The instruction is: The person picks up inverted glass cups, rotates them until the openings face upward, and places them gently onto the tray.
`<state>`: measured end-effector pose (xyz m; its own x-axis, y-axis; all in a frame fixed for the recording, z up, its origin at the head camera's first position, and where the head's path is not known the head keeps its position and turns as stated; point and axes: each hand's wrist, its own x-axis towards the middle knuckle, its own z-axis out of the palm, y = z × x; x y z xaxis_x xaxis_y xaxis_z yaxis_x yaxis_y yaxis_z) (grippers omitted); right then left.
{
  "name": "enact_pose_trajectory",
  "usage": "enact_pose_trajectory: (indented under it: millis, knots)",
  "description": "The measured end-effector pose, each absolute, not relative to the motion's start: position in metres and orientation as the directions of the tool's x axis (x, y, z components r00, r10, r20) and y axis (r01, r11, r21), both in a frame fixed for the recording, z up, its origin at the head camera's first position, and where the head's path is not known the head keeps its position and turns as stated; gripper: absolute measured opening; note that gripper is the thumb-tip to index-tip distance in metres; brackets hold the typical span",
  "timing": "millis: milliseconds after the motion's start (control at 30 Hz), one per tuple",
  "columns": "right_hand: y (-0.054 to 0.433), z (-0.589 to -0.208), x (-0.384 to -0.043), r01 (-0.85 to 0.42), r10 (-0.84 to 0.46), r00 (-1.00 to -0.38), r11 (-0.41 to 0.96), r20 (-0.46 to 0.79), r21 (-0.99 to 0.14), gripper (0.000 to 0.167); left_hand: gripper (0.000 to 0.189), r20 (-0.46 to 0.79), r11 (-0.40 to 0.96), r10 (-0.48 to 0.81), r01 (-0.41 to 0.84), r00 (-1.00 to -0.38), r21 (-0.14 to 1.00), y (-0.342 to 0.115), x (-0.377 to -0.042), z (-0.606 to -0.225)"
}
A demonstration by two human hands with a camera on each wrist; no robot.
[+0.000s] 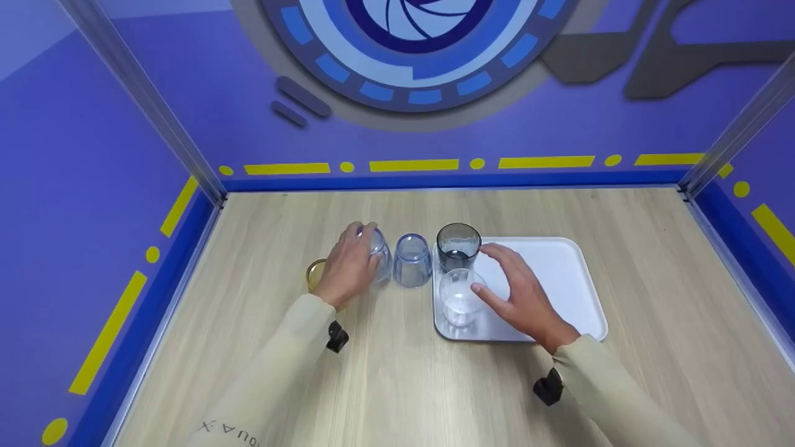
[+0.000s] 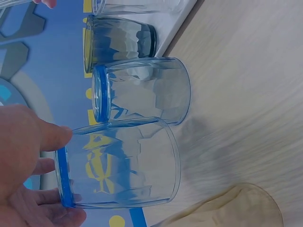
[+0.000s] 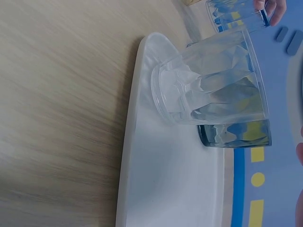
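My left hand (image 1: 351, 264) grips the base end of a clear, blue-tinted drinking glass (image 2: 132, 165), which is upside down. Whether its rim touches the table is hard to tell. Beside it, a second blue-tinted glass (image 1: 412, 264) stands inverted. An amber glass (image 1: 315, 273) is partly hidden behind the left hand. On the tray's left side, a clear glass (image 1: 461, 304) stands upright, with a smoky grey glass (image 1: 458, 245) upright behind it. My right hand (image 1: 522, 298) hovers beside these two, thumb and fingers spread; in the right wrist view its fingers (image 3: 299, 151) are apart from the clear glass.
The white rectangular tray (image 1: 553, 273) lies on the wood-grain table (image 1: 385, 379), right of the inverted glasses. Blue and purple printed panels (image 1: 205, 93) enclose the table at the back and both sides.
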<state>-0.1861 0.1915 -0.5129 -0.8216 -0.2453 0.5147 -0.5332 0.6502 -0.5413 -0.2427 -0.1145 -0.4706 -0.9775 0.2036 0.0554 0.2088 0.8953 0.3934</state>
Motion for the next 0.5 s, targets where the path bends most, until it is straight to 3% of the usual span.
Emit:
enact_pose_trajectory:
  millis: [500]
  knots:
    - [0.1912,-0.5142,-0.1869,-0.545,-0.245,-0.812,0.644,0.53,-0.537,0.064,0.052,0.083,0.889,0.229,0.243,-0.97,0.387,-0.1146,-0.2374,-0.464]
